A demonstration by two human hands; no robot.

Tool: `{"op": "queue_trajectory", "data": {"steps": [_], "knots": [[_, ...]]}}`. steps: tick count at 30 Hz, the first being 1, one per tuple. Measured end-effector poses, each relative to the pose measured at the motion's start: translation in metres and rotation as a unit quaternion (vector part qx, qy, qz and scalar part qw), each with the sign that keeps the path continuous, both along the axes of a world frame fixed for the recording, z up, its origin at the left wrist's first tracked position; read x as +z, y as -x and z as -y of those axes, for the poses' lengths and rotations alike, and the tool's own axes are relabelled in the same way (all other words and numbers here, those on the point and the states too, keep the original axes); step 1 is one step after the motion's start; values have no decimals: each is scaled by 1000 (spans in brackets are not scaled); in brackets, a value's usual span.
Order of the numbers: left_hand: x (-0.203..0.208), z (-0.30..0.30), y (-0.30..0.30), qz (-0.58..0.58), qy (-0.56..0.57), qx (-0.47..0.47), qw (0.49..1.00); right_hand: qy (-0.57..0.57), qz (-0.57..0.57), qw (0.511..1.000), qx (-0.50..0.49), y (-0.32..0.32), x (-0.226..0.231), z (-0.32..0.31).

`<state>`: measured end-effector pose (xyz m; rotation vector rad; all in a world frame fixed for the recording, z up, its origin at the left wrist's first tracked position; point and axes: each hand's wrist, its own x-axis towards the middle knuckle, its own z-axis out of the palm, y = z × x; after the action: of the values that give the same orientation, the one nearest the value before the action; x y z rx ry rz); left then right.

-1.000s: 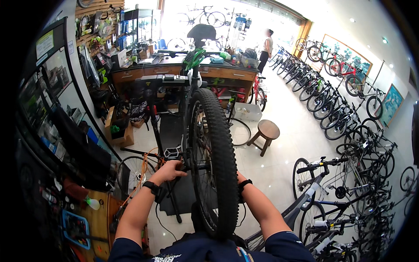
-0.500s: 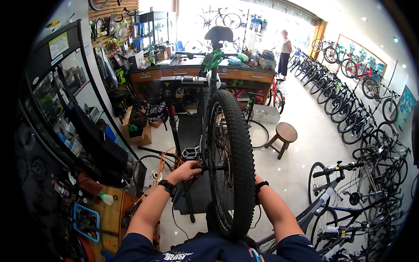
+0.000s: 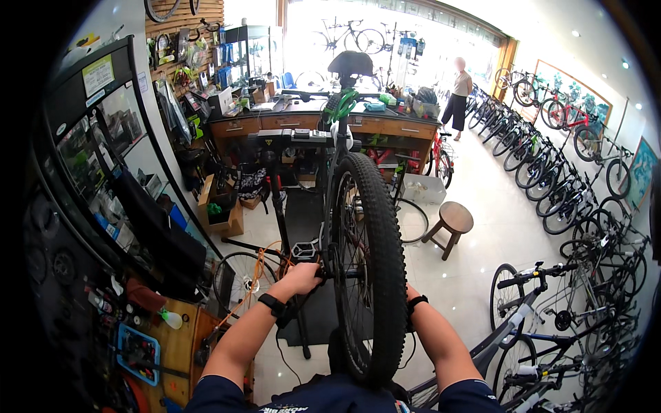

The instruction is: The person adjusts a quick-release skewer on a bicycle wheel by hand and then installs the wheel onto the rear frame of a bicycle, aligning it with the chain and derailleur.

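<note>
A bicycle's knobbly rear wheel (image 3: 377, 275) stands upright in front of me, the bike held up by a work stand (image 3: 277, 206). Beside the hub on the wheel's left, my left hand (image 3: 301, 278) is closed, its fingertips curled round a small dark part at the axle end that I cannot make out. A pedal (image 3: 304, 250) sits just beyond it. On the other side my right hand (image 3: 411, 292) reaches in behind the tyre. Only a bit of it shows above the black wristband (image 3: 417, 301); its fingers are hidden.
A wooden stool (image 3: 456, 217) stands to the right. Rows of bicycles (image 3: 533, 168) line the right wall, with another bike (image 3: 513, 310) closer. At left are a wooden bench (image 3: 177, 337) with a blue tray (image 3: 138, 352). A counter (image 3: 406, 126) and a person (image 3: 459, 93) are farther off.
My left hand has turned at the axle end, its back now more toward me and its fingers tucked in. My view has shifted slightly. The person in the background has changed stance.
</note>
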<state>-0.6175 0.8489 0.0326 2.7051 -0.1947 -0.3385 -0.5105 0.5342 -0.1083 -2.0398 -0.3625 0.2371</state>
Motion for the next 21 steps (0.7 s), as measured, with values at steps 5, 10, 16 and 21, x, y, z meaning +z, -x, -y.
{"op": "queue_trajectory", "data": {"steps": [5,10,16,21], "knots": [[-22,-18,-31,-91,245,-62,963,4,9,1000,-20,7,18,-2],[-31,-9,-28,-130,274,7,953,4,20,999,-36,4,14,-3],[-23,-4,-29,-134,303,16,943,-13,-11,999,-46,9,19,-5],[-22,-6,-23,-112,243,10,964,-71,-67,995,-36,12,26,-10]]}}
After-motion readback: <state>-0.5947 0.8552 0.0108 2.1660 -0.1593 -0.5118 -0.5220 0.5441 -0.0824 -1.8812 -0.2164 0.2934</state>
